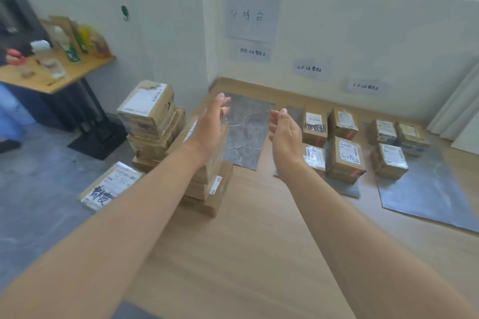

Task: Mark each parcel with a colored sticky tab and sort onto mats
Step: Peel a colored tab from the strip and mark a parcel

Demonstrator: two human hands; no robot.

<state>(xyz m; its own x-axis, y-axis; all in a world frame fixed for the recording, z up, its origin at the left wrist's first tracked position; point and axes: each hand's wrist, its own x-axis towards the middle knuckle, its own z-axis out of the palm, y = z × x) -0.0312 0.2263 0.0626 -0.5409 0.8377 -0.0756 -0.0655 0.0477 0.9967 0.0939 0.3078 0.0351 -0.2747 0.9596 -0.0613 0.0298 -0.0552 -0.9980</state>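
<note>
Hands: left hand (211,127) and right hand (285,137), both released, fingers loosely spread, palms facing each other, grasping nothing, raised over the wooden floor.

Unsorted parcels: tall stack (153,122) by the wall corner; lower stack (207,189) just behind the left wrist; one flat parcel (111,185) apart on the grey floor.

Sorted parcels: four on the middle mat (344,188), three on the right mat (427,197). The left mat (246,132) lies beyond the hands.

Step in hand, as judged: fetching the next parcel. Take the lower stack's top box with palms on opposite sides and lift straight, so the boxes beneath stay put.

Sticky tabs: no supply in view.

Surroundings: paper labels (252,53) on the wall above the mats; table (59,83) with bottles, far left.

Obstruction: the tall stack stands just beside the lower one and could be knocked.
</note>
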